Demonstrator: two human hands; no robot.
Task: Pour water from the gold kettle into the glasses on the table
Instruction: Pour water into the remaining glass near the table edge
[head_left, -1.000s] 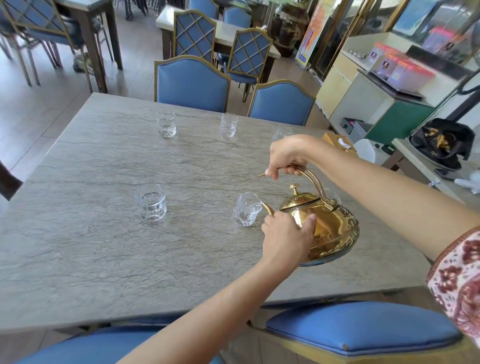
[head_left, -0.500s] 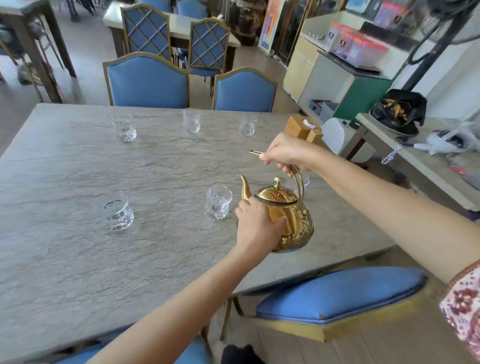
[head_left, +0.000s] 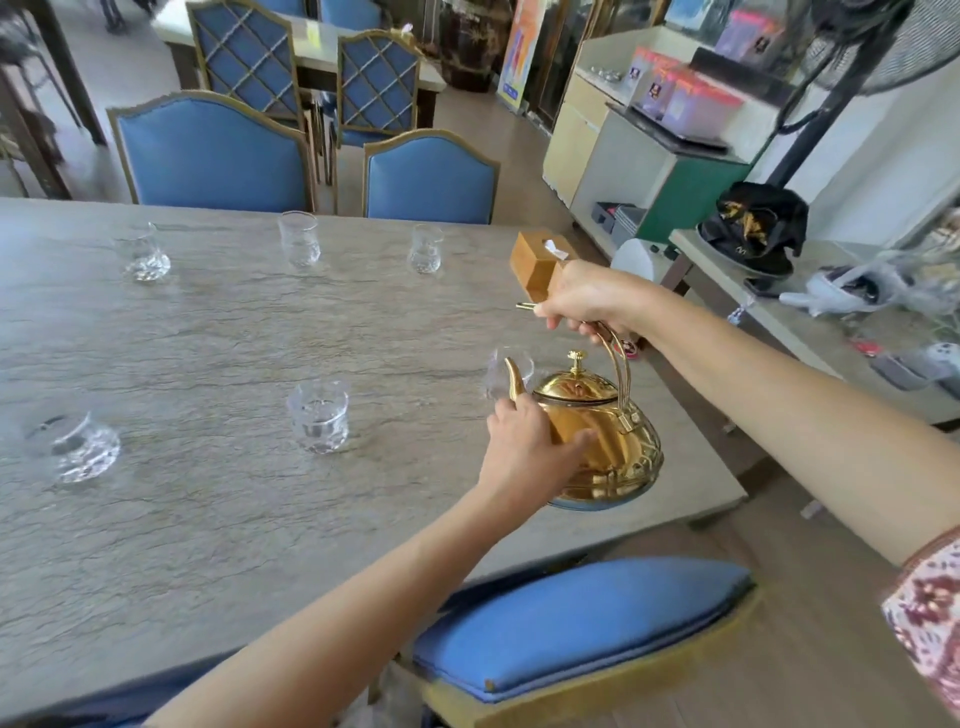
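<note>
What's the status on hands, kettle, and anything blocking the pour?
Right hand grips the handle, left hand steadies the gold kettle, held upright. Spout beside the near-right glass, no pour visible. Wooden tissue box behind, not blocking.

A long grey stone-look table (head_left: 218, 525) is filling the left and centre of the frame. Three glasses are standing in a row along its far side: a far left glass (head_left: 143, 253), a far middle glass (head_left: 298, 240) and a far right glass (head_left: 426, 248). Nearer, a near left glass (head_left: 72, 448) and a near middle glass (head_left: 318, 415) are sitting well apart. A sixth glass (head_left: 501, 371) is standing right of centre. A wooden box (head_left: 535, 262) is sitting at the table's far right edge.
</note>
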